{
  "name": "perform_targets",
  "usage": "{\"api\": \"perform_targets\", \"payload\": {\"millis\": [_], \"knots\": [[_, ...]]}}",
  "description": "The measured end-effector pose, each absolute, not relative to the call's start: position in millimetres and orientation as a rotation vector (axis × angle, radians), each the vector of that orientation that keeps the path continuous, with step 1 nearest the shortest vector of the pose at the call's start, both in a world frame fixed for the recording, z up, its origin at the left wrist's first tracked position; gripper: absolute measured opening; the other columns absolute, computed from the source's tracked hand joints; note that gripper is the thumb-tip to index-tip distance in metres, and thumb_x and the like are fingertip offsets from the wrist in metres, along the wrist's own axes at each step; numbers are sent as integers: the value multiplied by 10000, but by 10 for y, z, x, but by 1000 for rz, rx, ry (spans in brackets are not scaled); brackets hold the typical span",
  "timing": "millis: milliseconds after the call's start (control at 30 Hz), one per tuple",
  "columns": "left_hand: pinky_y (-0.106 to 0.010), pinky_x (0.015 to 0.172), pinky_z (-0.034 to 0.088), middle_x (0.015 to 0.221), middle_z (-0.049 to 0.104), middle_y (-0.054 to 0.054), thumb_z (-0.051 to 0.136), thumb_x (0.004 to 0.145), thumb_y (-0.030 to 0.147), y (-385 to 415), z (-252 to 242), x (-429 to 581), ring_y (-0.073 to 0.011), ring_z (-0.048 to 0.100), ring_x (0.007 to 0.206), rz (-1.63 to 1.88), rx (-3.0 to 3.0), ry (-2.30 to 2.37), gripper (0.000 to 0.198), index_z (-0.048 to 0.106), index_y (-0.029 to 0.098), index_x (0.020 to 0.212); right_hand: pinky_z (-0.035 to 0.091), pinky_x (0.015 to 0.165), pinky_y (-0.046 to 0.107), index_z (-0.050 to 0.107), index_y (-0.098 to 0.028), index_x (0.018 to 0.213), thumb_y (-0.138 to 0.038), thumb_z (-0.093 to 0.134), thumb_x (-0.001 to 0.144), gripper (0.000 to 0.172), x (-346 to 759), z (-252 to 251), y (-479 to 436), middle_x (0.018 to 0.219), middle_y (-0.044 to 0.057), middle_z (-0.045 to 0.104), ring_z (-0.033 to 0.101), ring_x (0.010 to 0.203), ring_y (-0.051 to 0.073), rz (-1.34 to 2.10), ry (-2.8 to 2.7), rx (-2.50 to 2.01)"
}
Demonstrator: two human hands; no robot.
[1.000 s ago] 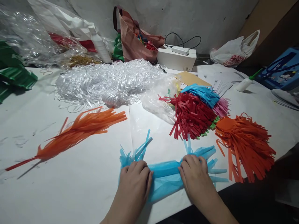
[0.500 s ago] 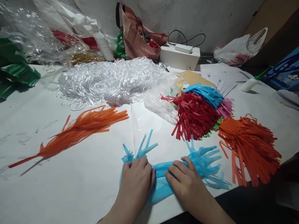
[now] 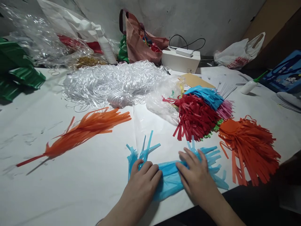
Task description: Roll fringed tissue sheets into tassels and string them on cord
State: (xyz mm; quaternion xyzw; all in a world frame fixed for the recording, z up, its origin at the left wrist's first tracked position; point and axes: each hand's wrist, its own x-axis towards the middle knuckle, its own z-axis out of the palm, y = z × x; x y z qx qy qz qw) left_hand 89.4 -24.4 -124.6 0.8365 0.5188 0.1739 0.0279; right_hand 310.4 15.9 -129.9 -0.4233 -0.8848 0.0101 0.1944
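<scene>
A sheet of blue tissue paper (image 3: 168, 185) with fringed ends lies near the table's front edge, a folded band running along its upper part. Over its left part my left hand (image 3: 144, 182) is closed, with curled fingers on the folded band; the thumb side is partly hidden. On the right part lies my right hand (image 3: 196, 175), its fingers stretched out and spread on the paper near the fringe. Beyond the hands, an orange tissue tassel (image 3: 87, 128) lies at the left. To the right are a red fringed bundle (image 3: 196, 116) and an orange fringed bundle (image 3: 249, 147).
Behind lie a heap of white shiny ribbon (image 3: 113, 81) and a crumpled clear plastic bag (image 3: 162, 102). A pink bag (image 3: 138, 40), a white box (image 3: 181, 59) and a glue bottle (image 3: 249, 87) stand toward the back. Green material (image 3: 21, 72) sits at the left.
My right hand's fingers have straightened and spread, and it has shifted slightly right. My left hand has moved a little right along the paper. The whole view has shifted slightly.
</scene>
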Motion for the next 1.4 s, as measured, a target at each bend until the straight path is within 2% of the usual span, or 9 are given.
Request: {"api": "perform_targets", "payload": {"millis": [200,500,667,767,867,967,1167,1267,1400], "knots": [[-499,972,339,917,699,-27,478,899,15,-263,-1233,887,-222,582,854,503,2647,1561,291,660,223,988,246,1063,718,676,-189,1065,-256,560,830,270,3564,-1326,185,1317,168,637,526,1272,411,-131,-2405,-1569],[-530,1013,329,856,673,-12,543,886,25,-238,-1267,898,-218,568,802,481,2728,1514,225,677,206,891,251,1154,564,599,-207,1170,-106,446,921,309,3419,-1085,201,1245,102,682,626,1156,268,-329,-2283,-1422],[-521,1039,327,864,667,-7,570,885,45,-235,-1272,902,-209,581,801,498,2726,1510,192,673,207,881,319,966,714,616,-200,1179,-198,438,881,347,4278,-1089,431,1200,175,689,652,1011,364,-598,-2094,-1901],[-509,1046,321,857,680,-4,517,908,30,-223,-1306,906,-199,592,792,571,2707,1506,241,677,210,901,365,930,671,650,-153,1162,-284,512,935,296,4434,-942,383,1198,241,666,633,1021,404,-828,-1894,-1985],[-501,1029,335,828,686,-2,466,948,51,-198,-1320,897,-190,603,772,677,2662,1507,266,680,206,915,471,923,481,644,-155,1159,-177,527,956,235,3944,-823,211,1133,170,691,634,1040,305,-562,-2103,-1457],[-491,1012,345,825,694,-12,431,981,96,-187,-1290,867,-186,608,769,760,2597,1504,270,673,203,924,457,945,400,662,-164,1073,-98,495,966,209,3256,-910,87,1013,89,706,629,981,226,-47,-2408,-887],[-494,1025,311,912,710,-31,440,959,100,-214,-1281,840,-207,609,853,759,2535,1455,239,647,210,1007,396,714,352,670,-126,956,-61,417,976,263,2841,-1303,104,750,49,604,498,710,190,-2,-2518,-841],[-490,1043,296,925,705,-22,503,948,124,-218,-1341,845,-216,601,902,739,2571,1421,182,651,220,992,394,755,358,664,-128,931,-47,405,972,274,2924,-1366,84,752,49,592,490,728,190,5,-2502,-855],[-477,1047,287,890,700,-16,479,976,131,-248,-1378,800,-211,592,907,811,2559,1451,208,661,211,914,379,942,426,651,-149,944,-58,384,986,285,3042,-1417,22,863,68,644,550,860,206,55,-2444,-949]]}}
